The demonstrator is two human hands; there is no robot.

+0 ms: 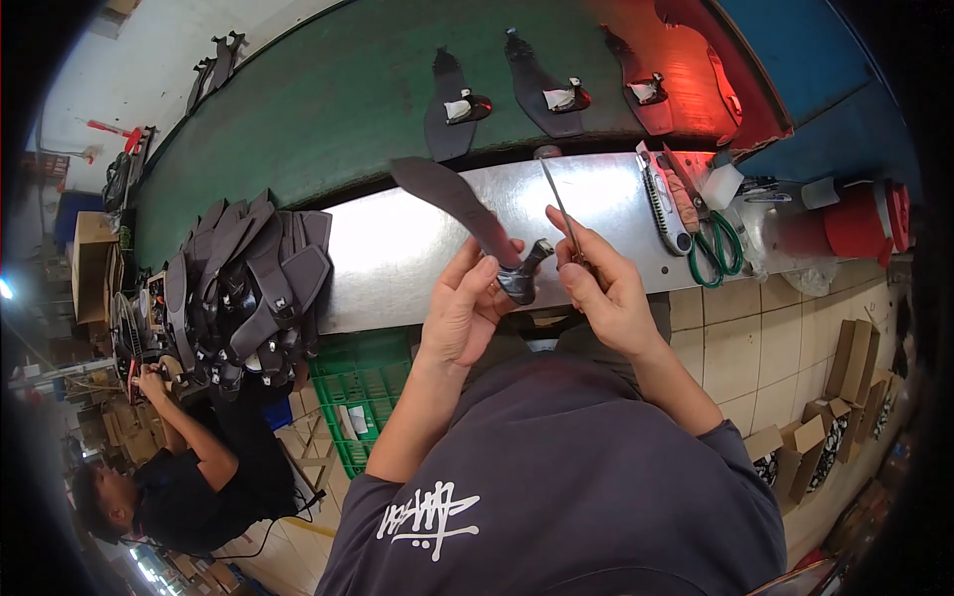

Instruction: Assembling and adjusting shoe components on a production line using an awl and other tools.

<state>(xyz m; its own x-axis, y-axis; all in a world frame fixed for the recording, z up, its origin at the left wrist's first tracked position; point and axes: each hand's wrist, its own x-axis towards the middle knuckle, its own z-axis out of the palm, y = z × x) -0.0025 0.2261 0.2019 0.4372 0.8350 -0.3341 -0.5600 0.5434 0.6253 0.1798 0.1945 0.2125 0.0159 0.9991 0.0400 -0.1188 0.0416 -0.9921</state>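
My left hand [462, 308] is closed on a dark shoe insole [452, 199] with a shiny black strap [517, 283] at its near end. The insole's long curved end points away and to the left. In my right hand [611, 298] is a slim, long-bladed metal tool [558, 199], its tip pointing away from me. Its handle is mostly hidden by my fingers, so I cannot tell whether it is a knife or scissors. The tool is beside the strap, apart from it. Both hands are above the near edge of the metal table [388, 248].
Strapped insoles lie piled [248, 278] at the left. Several more sit on the green conveyor belt [328, 99] under red light. A utility knife [664, 204] and green-handled scissors [717, 248] lie right, near a red container [855, 223]. Below is a green crate [348, 372]; a co-worker [189, 447] is lower left.
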